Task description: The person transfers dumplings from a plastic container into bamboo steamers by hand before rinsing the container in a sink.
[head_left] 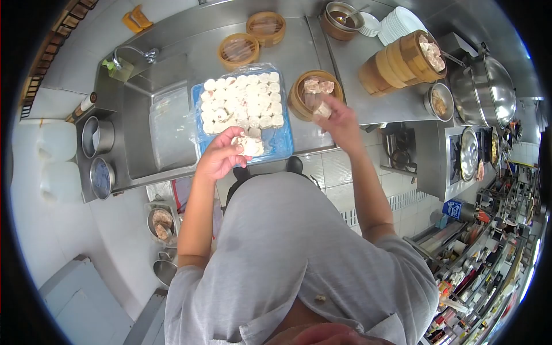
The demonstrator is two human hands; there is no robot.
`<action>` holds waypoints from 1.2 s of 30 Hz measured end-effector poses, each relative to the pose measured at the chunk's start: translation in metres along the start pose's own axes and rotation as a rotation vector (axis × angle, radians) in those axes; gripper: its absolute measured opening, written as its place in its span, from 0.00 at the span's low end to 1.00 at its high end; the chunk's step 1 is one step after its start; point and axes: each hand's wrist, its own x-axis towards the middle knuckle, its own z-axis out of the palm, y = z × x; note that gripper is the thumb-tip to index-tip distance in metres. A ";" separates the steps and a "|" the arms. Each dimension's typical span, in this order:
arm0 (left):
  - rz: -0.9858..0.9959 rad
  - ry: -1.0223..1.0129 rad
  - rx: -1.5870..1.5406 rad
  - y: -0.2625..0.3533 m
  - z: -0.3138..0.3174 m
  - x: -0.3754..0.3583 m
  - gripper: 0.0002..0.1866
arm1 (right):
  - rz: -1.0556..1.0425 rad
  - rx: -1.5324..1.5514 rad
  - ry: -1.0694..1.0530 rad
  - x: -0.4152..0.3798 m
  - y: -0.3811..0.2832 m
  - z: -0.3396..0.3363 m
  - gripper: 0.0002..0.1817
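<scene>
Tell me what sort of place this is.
Most likely a restaurant kitchen: bamboo steamers are stacked on a stainless-steel counter, with a sink farther left and a blue tray holding rows of dumpling-like pieces.

A tap (152, 56) stands behind the steel sink (140, 137); left of it are two metal pots (103, 137) and two translucent jugs (62, 183). White plates (399, 27) are stacked near a metal bowl (331, 16) (a spoon (357, 11) rests in it).
</scene>
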 end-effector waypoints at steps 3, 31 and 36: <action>-0.010 0.024 0.014 -0.002 0.002 -0.002 0.19 | -0.161 -0.346 0.169 0.018 0.007 -0.020 0.23; 0.060 0.036 0.220 0.009 0.063 0.028 0.27 | -0.333 -0.136 -0.343 -0.023 -0.041 0.061 0.31; 0.095 0.027 0.610 0.010 0.073 0.027 0.25 | -0.114 0.325 -0.348 -0.033 -0.030 0.057 0.25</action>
